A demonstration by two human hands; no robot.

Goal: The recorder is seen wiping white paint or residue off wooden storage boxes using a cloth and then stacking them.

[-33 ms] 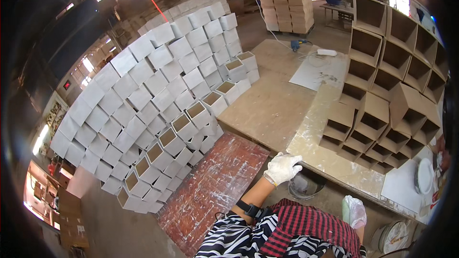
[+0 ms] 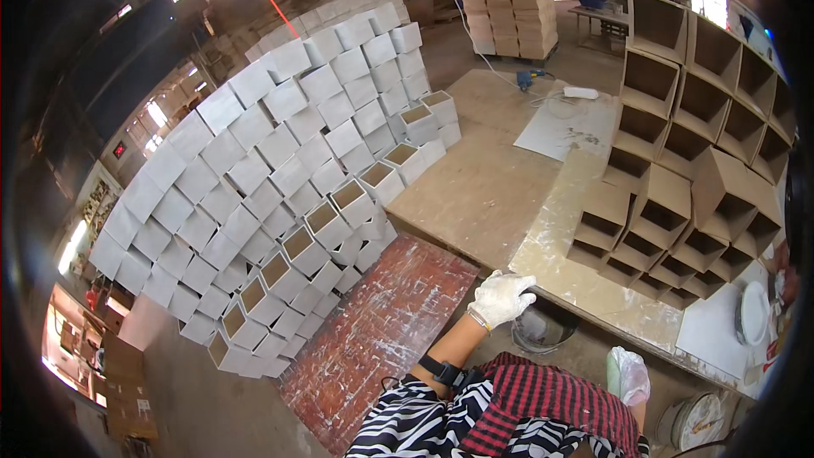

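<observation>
My left hand (image 2: 500, 298), in a white work glove, rests at the front edge of the worktable (image 2: 593, 284). Its fingers lie loosely apart, with nothing visible in them. Lower and to the right is my right hand (image 2: 628, 377), wrapped in a pale, thin covering with green and pinkish patches. Its fingers cannot be made out, and it stays off the table. Below the table edge, beside my left hand, a bucket (image 2: 543, 331) shows partly. Brown open-fronted boxes (image 2: 661, 203) are stacked on the table at the right.
White boxes (image 2: 288, 161) form a tall stepped wall on the left. A red, paint-scuffed board (image 2: 373, 331) lies before it. A blue tool (image 2: 527, 79) with a cord lies on the far board. At the right are a white basin (image 2: 752, 314) and a paint bucket (image 2: 699, 421).
</observation>
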